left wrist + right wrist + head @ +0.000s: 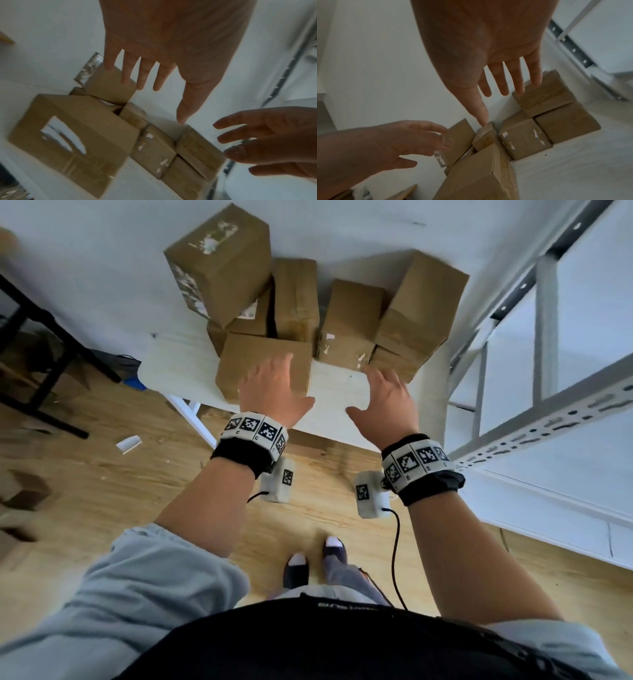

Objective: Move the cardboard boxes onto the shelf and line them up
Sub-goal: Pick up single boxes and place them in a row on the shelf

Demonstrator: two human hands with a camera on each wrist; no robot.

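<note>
Several brown cardboard boxes are piled on a small white table (335, 392) against the wall. The nearest box (253, 361) (73, 135) lies at the front left. Behind it a large box (222, 261) leans on the pile. A box with torn white label scraps (349, 323) (523, 142) stands in the middle, and a tilted box (421, 302) sits at the right. My left hand (270, 381) (171, 54) hovers over the nearest box with fingers spread. My right hand (387, 395) (496, 67) is also spread, just before the scrap-marked box. Neither hand holds anything.
A grey metal shelf frame (548, 419) with white boards stands close on the right. A black table frame (41, 344) is at the left. Cardboard pieces (24, 491) and a white scrap (128, 444) lie on the wooden floor. My feet are just short of the table.
</note>
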